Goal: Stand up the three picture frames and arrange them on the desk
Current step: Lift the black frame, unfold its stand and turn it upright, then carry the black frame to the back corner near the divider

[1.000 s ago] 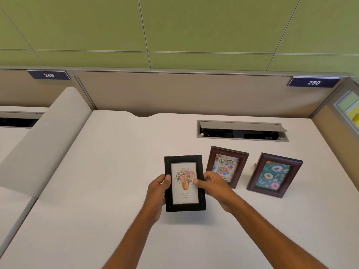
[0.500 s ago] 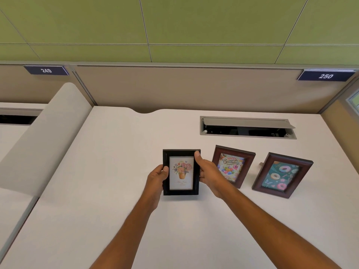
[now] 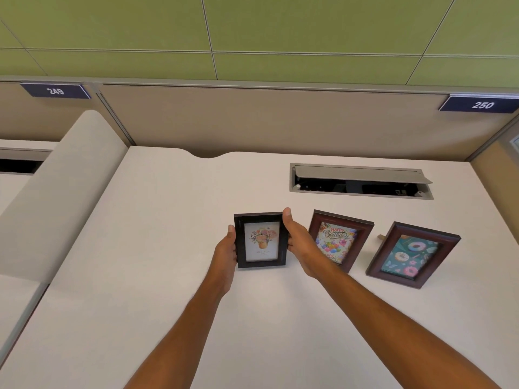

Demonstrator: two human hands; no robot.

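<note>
Last frame going down, left end of the row.

We've got the desk (image 3: 157, 276) wide open ahead, two brown frames standing at right: the donut frame (image 3: 411, 255) outermost, the birthday frame (image 3: 338, 240) just beside our right hand (image 3: 299, 244). Between both hands sits the black frame (image 3: 261, 239), long axis upright, face toward us, straight ahead. Left hand (image 3: 227, 252) clamps its left edge, right hand its right edge with the thumb over the top corner. Whether its foot touches the desk, we can't tell.

Three frames in a row on desk (image 3: 157, 248), flower frame (image 3: 261, 240) leftmost, cable tray (image 3: 361, 181) behind
</note>
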